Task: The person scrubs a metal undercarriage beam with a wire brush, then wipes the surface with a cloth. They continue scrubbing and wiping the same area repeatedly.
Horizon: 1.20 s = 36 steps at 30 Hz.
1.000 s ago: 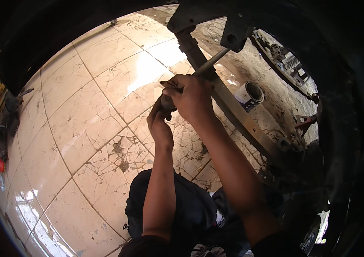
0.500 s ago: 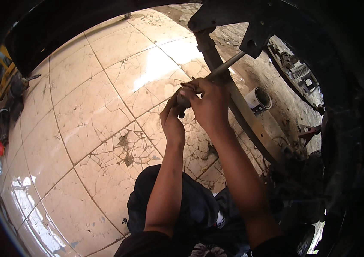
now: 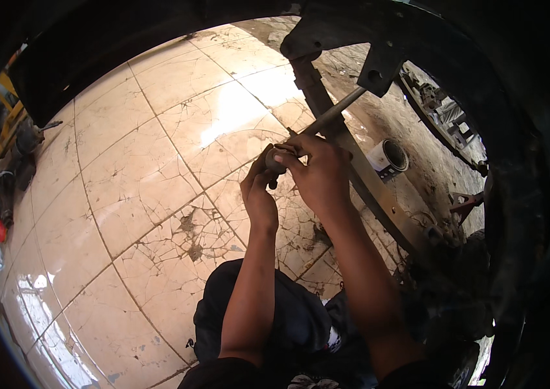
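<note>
My left hand (image 3: 260, 194) curls its fingers around the left side of a rounded, dull metal rod end (image 3: 276, 161). From the other side my right hand (image 3: 320, 174) closes on the same part, its thumb pressed against the round face. A grey metal rod (image 3: 330, 117) slants from behind my right fingers up to a dark bracket (image 3: 378, 70) with a hole in it. How the rod joins the part is hidden by my fingers. A small dark stub sticks out below the rounded part, beside my left fingertips.
A long leaf spring (image 3: 378, 181) runs down on the right, just beyond my right forearm. Past it stand a white open can (image 3: 388, 159) and a reddish stand (image 3: 466, 206). Dark frame beams (image 3: 158, 32) arch overhead. Greasy machine parts (image 3: 12, 168) lie at the far left on cracked tiles (image 3: 139, 175).
Both hands stay on the rounded rod end, and their fingers have shifted slightly on it. My right thumb now lies more across its face. The view has tilted a little.
</note>
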Motion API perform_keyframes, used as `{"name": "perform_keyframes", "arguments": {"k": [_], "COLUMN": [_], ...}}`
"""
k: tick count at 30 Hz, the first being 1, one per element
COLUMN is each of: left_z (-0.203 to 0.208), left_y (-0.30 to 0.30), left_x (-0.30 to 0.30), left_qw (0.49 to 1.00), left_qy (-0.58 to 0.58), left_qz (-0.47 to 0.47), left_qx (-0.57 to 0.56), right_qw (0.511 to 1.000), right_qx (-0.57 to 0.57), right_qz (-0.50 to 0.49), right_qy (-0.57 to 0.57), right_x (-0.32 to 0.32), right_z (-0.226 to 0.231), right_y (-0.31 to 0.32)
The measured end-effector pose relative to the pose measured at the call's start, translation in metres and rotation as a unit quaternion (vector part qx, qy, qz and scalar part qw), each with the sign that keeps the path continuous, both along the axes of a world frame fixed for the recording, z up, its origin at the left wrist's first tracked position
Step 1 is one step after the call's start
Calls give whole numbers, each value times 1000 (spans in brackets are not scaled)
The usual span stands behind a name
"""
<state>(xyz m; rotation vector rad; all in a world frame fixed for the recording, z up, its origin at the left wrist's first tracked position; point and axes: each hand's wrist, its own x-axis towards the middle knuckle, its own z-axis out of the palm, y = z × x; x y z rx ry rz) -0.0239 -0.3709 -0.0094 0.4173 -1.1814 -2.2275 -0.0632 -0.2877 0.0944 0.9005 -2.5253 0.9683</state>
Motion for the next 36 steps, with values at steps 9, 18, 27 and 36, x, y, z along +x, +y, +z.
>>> {"name": "perform_keyframes", "arguments": {"k": [9, 18, 27, 36], "left_z": [0, -1, 0, -3], "left_y": [3, 4, 2, 1], "left_x": [-3, -3, 1, -1], "left_qw": [1000, 1000, 1000, 999], "left_qy": [27, 29, 4, 12], "left_qz": [-6, -8, -17, -23], "left_qx": [13, 8, 25, 30], "right_qw": [999, 997, 996, 1000], "right_qx": [-13, -26, -70, -14], "right_qz": [-13, -19, 13, -8], "right_qy": [-49, -68, -55, 25], "right_x": [-11, -19, -3, -7], "right_z": [0, -5, -7, -7], "right_y": [-15, -15, -1, -4]}}
